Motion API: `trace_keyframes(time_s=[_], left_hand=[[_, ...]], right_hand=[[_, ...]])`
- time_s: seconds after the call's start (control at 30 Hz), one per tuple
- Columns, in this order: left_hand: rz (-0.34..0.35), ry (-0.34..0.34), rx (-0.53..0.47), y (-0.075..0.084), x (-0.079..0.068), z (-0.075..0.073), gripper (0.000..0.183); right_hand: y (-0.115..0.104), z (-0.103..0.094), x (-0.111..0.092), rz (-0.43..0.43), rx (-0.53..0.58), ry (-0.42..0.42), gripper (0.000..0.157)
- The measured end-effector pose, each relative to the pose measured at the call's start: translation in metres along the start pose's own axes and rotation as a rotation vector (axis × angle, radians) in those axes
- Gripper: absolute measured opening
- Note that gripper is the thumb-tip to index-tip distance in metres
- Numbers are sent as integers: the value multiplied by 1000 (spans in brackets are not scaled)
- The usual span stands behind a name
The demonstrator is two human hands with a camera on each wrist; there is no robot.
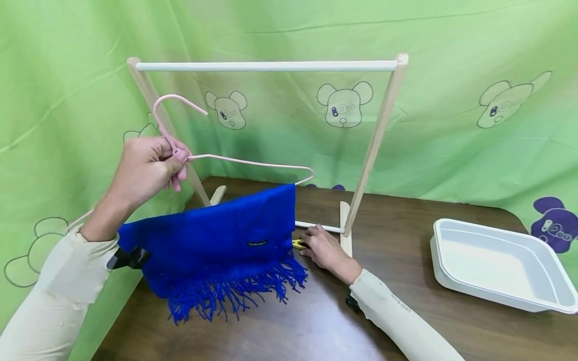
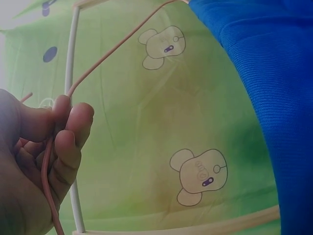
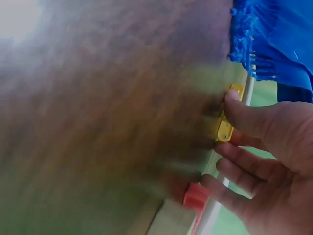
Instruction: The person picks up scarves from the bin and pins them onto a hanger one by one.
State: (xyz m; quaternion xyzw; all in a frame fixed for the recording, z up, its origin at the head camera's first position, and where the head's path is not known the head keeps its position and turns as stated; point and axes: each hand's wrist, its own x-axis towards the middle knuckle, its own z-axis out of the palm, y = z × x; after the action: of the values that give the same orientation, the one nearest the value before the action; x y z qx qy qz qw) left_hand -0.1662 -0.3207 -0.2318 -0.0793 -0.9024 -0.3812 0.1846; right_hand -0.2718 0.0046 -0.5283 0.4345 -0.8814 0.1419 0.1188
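My left hand grips a pink wire hanger at the base of its hook, holding it up at the left. Over the hanger's lower bar hangs a blue fringed scarf with a small black label. My right hand is low beside the scarf's right edge. Its thumb and fingers pinch a yellow clothespin, partly covered by the thumb in the right wrist view. A red clip lies close to the other fingertips, by the rack's low white bar.
A wooden rack with a white top rail stands behind the scarf on the brown table. To the right is a white plastic tub. A green printed curtain surrounds the table at the back and left.
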Motion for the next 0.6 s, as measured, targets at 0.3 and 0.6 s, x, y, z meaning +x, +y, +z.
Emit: trace_keyframes(time_s=[0.3, 0.6], left_hand=[[13, -16, -9, -1, 0, 4, 18], [33, -24, 16, -2, -4, 7, 19]], right_hand=[[-3, -2, 1, 20, -38, -23, 16], [-4, -14, -4, 67, -22, -77, 12]])
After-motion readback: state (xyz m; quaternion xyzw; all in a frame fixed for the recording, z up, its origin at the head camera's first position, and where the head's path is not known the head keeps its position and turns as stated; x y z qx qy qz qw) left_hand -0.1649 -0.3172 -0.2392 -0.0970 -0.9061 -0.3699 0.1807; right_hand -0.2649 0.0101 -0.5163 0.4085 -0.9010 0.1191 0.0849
